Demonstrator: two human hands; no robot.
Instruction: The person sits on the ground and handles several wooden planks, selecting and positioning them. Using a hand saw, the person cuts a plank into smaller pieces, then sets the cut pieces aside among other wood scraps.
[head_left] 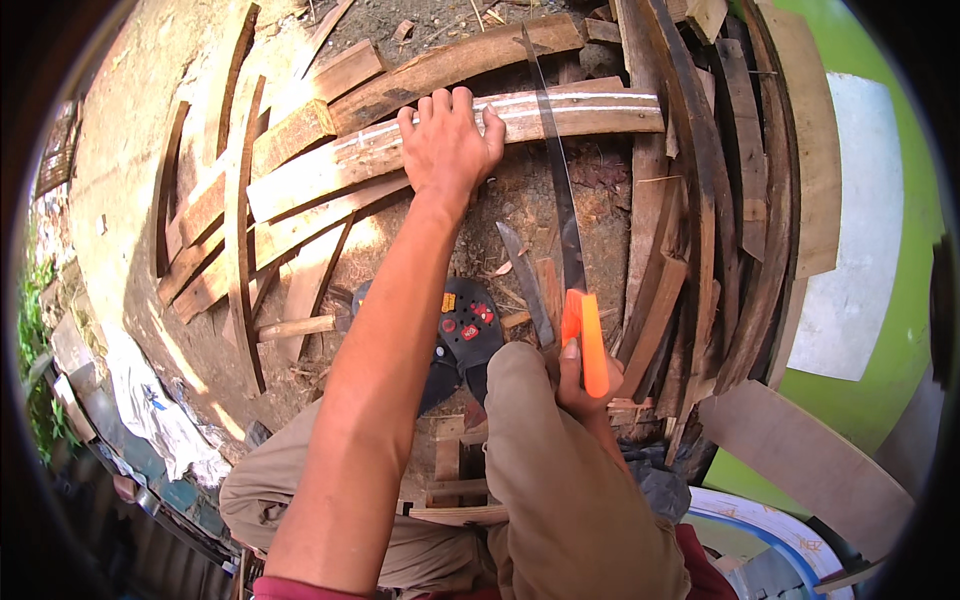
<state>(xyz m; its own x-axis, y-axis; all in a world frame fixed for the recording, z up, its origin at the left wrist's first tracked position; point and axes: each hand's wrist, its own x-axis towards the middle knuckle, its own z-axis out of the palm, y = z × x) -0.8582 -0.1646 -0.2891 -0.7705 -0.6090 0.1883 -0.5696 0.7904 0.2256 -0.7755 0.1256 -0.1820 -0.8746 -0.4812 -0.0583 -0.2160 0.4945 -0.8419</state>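
My left hand (450, 140) is wrapped over the upper edge of a wooden plank (345, 158), which has white streaks along it. In my right hand (578, 385) is the orange handle (588, 335) of a handsaw. Its long dark blade (556, 170) points away from me and crosses the plank to the right of my left hand. Whether its teeth have cut into the wood, I cannot make out. Another plank (460, 70) lies just beyond, and more boards (300, 235) lie under the held one.
Several narrow strips (240, 240) lie at the left. A tall stack of old boards (700, 200) stands at the right, beside a white sheet (850, 230) on a green surface. A pointed flat blade (525, 280) lies near my dark clogs (470, 325). White cloth (155, 400) lies lower left.
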